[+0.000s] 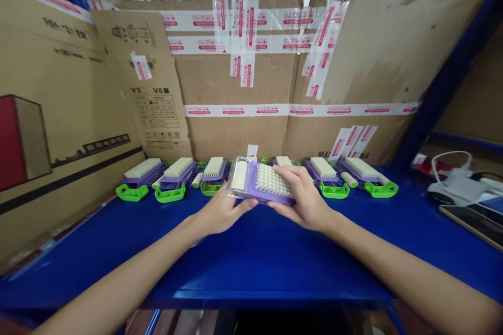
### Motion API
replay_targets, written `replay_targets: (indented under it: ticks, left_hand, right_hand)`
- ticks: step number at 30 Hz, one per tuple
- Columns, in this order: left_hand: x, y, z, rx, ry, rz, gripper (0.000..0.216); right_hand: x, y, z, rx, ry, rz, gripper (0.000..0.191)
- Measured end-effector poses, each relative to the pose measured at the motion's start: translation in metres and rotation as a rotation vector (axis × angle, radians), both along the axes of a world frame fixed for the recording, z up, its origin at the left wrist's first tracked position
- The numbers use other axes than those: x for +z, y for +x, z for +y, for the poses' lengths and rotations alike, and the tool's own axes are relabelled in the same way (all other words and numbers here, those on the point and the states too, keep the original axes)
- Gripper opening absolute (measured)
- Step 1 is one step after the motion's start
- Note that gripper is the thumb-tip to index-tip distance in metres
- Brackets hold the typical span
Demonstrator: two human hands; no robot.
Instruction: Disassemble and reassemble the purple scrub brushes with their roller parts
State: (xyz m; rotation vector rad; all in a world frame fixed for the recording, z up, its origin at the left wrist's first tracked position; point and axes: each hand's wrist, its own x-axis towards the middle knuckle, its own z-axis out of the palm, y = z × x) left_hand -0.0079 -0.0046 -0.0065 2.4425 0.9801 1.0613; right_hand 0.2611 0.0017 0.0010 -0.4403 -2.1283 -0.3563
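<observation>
A purple brush [272, 182] with cream bristle tufts is held in the air above the table, tilted so its bristles face up. At its left end, a clear plastic cover [237, 177] sits over a ribbed cream roller. My left hand [223, 210] grips that covered end, thumb along the near edge and the other fingers hidden behind. The brush's right end is in my right hand [308, 200], with fingers over the bristle side and thumb below. Behind my hands, similar brushes [178, 168] with bright green handles [170, 193] stand in a row.
Cardboard sheets [236, 81] joined with printed tape wall off the back and left of the blue tabletop [251, 261]. On the right lie a white charger with a cable [456, 186] and a dark flat device [477, 222]. A blue metal post [444, 84] rises there.
</observation>
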Motion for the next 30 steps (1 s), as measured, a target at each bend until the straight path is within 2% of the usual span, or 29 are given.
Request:
replay_targets:
  ticks: [4, 8, 11, 15, 18, 30]
  left_hand:
    - [0.001, 0.003, -0.002, -0.029, -0.03, -0.01, 0.07]
    - [0.0, 0.002, -0.001, 0.016, -0.032, -0.066, 0.071]
    - [-0.002, 0.0, 0.001, 0.053, -0.017, -0.093, 0.07]
    - [-0.006, -0.003, 0.004, 0.048, -0.008, -0.105, 0.059]
    - [-0.007, -0.005, 0.006, 0.057, -0.023, -0.083, 0.06]
    - [-0.005, -0.006, 0.008, 0.035, -0.017, -0.081, 0.071]
  right_hand:
    - [-0.004, -0.005, -0.003, 0.023, -0.091, 0.023, 0.082]
    - [-0.006, -0.007, 0.001, 0.029, -0.164, 0.04, 0.078]
    - [-0.009, -0.005, 0.003, 0.039, -0.186, 0.04, 0.071]
    - [-0.011, -0.005, 0.003, 0.075, -0.288, 0.029, 0.06]
    - [-0.012, -0.007, 0.003, 0.088, -0.352, 0.006, 0.054]
    - [-0.011, -0.007, 0.004, 0.005, -0.53, -0.157, 0.046]
